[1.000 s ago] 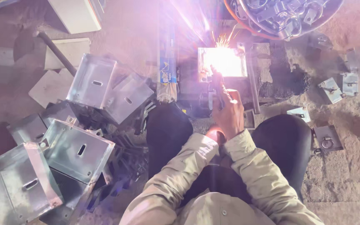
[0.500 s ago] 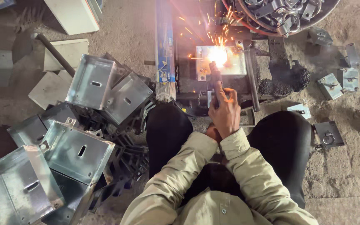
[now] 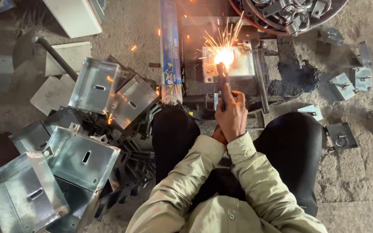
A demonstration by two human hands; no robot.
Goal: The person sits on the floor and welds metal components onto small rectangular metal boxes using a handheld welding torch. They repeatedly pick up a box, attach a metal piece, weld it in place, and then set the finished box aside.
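Galvanized metal boxes (image 3: 83,157), heaped at the floor's left side; blue pack of welding rods (image 3: 169,47) beside them. Left hand (image 3: 219,136), mostly hidden, grip not discernible. Right hand (image 3: 232,114) closed around electrode holder (image 3: 222,82), its tip sparking on a metal box (image 3: 238,64) at the jig's centre.

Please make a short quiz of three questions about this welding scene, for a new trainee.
1. True or false: sparks fly from the metal box where the electrode holder meets it.
2. Multiple choice: where is the pile of galvanised boxes? A) on the person's left, B) on the person's right, C) behind the basin of metal parts.
3. Fill in: the right hand grips the holder, and the left hand rests against its ____.

Key
1. True.
2. A.
3. Wrist; only a small part of the left hand shows, tucked under the right.
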